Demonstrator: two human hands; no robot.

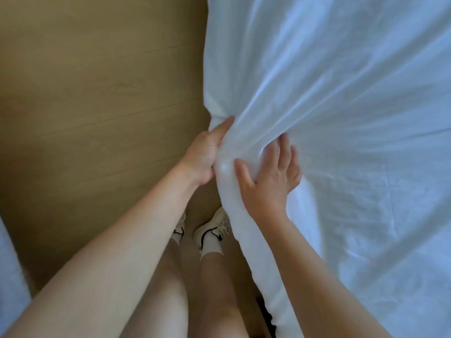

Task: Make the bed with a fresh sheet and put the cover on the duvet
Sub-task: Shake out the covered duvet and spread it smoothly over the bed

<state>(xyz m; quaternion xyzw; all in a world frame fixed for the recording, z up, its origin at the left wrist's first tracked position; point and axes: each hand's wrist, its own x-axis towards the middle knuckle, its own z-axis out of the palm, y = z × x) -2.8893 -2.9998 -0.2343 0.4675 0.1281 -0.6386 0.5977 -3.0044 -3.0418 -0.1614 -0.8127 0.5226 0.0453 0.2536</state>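
Observation:
A white sheet (341, 118) covers the bed and fills the right half of the head view, creased in folds that fan out from the bed's near corner. My left hand (205, 154) grips a gathered bunch of the sheet at that corner, its fingers hidden under the cloth and the thumb along the top. My right hand (273, 176) lies on the sheet just right of the bunch, fingers straight and spread, pressing the fabric down. The mattress under the sheet is hidden.
Light wooden floor (97, 106) fills the left half. My legs and white shoes (210, 230) stand close against the bed's edge. More white fabric (9, 276) shows at the lower left edge. A dark gap (267, 318) runs under the bed's side.

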